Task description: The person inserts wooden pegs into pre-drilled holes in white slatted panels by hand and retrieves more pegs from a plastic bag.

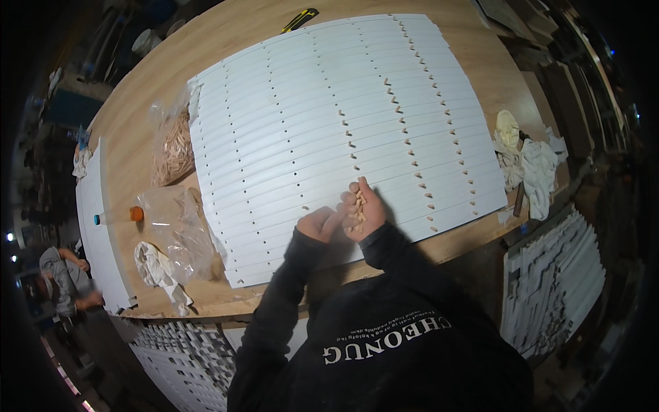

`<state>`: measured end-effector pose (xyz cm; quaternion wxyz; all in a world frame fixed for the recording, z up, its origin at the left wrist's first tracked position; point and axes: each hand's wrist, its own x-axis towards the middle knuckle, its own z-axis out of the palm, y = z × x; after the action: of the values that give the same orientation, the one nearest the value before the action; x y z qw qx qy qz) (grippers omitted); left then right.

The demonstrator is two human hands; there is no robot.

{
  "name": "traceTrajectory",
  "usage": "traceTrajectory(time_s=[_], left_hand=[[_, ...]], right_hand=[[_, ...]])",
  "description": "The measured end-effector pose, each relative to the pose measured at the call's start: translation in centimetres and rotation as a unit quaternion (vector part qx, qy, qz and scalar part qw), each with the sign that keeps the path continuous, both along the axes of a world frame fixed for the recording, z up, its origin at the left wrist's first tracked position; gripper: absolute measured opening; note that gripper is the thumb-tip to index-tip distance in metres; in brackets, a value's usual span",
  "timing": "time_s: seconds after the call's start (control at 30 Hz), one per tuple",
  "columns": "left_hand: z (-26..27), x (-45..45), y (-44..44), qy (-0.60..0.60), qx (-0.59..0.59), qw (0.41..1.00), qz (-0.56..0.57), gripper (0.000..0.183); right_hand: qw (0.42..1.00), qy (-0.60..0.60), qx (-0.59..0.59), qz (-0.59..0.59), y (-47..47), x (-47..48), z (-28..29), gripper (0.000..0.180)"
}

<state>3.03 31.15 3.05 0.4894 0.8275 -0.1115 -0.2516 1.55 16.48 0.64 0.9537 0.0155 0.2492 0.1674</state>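
My right hand [373, 211] is cupped around several short wooden dowels [359, 210], with its fingers curled over them. Against its inner side rests my left hand [315, 225], fingers bent; whether a dowel is between them is hidden. Both hands are over the near part of white narrow panels [288, 180], laid edge to edge with columns of small dark holes. Dowels stick up from holes in the right-hand columns, such as one dowel [429, 195]. Another dowel [306, 208] shows just beyond my left hand.
Left of the panels are a clear plastic bag of dowels [175, 147], a crumpled plastic bag [180, 226], a bottle with an orange end [136, 213] and a white glove [154, 265]. A utility knife [300, 20] lies at the far edge. Cloth gloves [538, 170] lie right. A person [67, 280] is far left.
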Motion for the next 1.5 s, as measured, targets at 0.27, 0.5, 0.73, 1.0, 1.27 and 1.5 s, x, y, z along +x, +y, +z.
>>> traceTrajectory(time_s=[0.27,0.5,0.73,1.0,1.27,1.5], left_hand=[[2.6,2.9,3.9,-0.147,0.228,0.962,0.015,0.02],[-4.2,7.0,6.3,-0.447,0.359,0.776,-0.263,0.014],[2.1,9.7,3.6,-0.263,0.389,0.785,-0.405,0.015],[0.6,10.3,2.2,-0.321,0.353,0.792,-0.381,0.011],[-1.0,9.2,0.4,-0.314,0.325,0.788,-0.418,0.009],[-3.7,9.3,5.7,-0.328,0.273,0.812,-0.398,0.008]], right_hand=[[0.998,0.024,-0.029,-0.04,-0.5,-0.1,-0.6,0.027],[0.966,-0.095,0.236,0.043,-0.2,-1.7,-4.1,0.029],[0.961,-0.031,-0.159,0.226,3.9,-1.3,-0.8,0.037],[0.96,0.012,-0.232,0.157,0.7,-2.4,1.8,0.036],[0.961,-0.013,-0.195,0.197,1.4,-2.7,1.4,0.034],[0.972,-0.068,-0.118,0.191,3.2,-1.2,-1.9,0.029]])
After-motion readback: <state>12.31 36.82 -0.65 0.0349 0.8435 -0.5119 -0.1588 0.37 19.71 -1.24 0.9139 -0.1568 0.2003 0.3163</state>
